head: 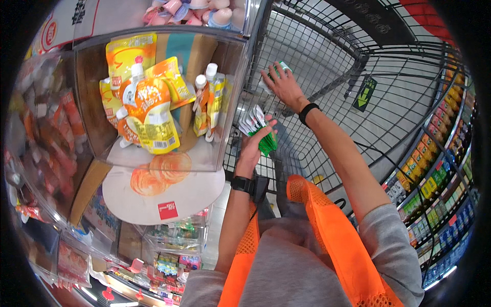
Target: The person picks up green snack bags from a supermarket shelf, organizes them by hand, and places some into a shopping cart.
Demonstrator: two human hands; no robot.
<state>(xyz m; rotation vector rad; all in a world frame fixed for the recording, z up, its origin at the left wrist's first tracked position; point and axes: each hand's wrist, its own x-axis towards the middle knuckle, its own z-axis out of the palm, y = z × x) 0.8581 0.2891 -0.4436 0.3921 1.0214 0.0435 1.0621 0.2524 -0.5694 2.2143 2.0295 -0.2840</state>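
My left hand (254, 142) is shut around a fanned stack of small green and white packets (264, 136), over the near left corner of a black wire shopping cart (307, 146). Farther forward, my right hand (283, 86) reaches into the cart with its fingers spread over another green and white packet (284, 67); its fingers partly hide that packet, and whether they grip it cannot be told. To the left of both hands, a clear bin (234, 115) holds yellow and orange spouted pouches (147, 99).
A round white sign (161, 192) juts out below the pouches. Another clear bin with red packets (57, 134) lies at far left, and one with pink cups (215, 13) at the top. Shelves of bottles and boxes (422, 153) line the right, beyond the cart.
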